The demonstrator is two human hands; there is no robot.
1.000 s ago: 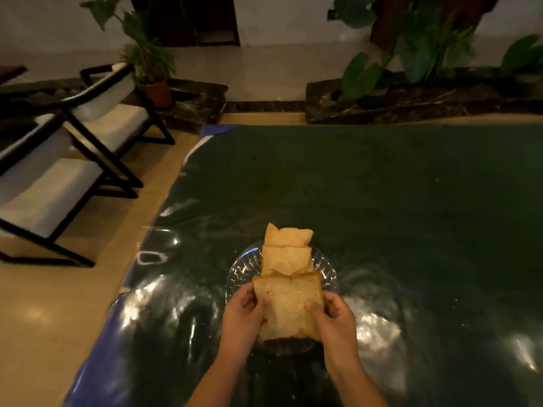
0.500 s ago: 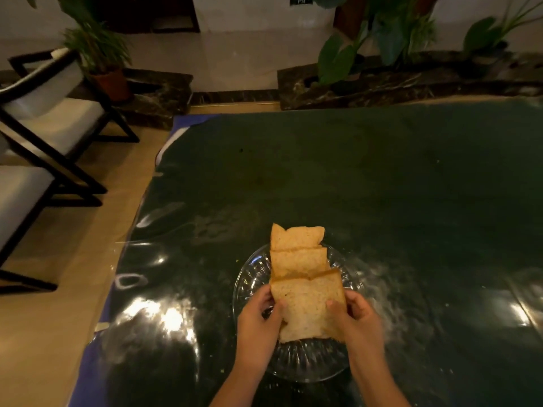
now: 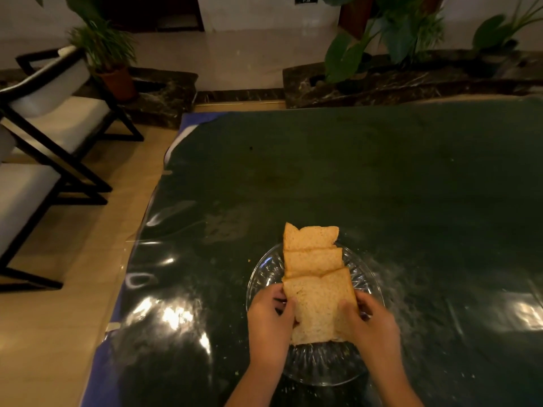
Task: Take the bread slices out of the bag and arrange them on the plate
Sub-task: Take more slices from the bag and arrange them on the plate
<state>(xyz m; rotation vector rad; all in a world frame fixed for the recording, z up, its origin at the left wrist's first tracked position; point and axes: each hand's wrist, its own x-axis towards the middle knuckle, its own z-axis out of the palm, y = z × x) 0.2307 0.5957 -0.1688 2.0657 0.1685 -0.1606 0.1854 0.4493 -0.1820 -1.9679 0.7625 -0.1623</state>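
A clear glass plate point(image 3: 320, 368) sits on the dark table near its front edge. Three bread slices lie on it in an overlapping row running away from me: the far slice point(image 3: 308, 237), the middle slice point(image 3: 313, 261) and the near slice point(image 3: 318, 304). My left hand point(image 3: 269, 321) grips the near slice's left edge. My right hand point(image 3: 371, 324) grips its right edge. The near slice rests over the plate, overlapping the middle slice. No bag is in view.
The table point(image 3: 382, 186) has a dark green top under shiny clear plastic; its left edge drops to a wooden floor. Two white-cushioned chairs point(image 3: 53, 118) stand at the left. Potted plants point(image 3: 108, 54) and a dark stone ledge point(image 3: 411, 80) lie beyond the table.
The view has shifted, so the plate shows more fully. Both hands have stayed on the near slice and lowered it onto the plate against the middle slice.
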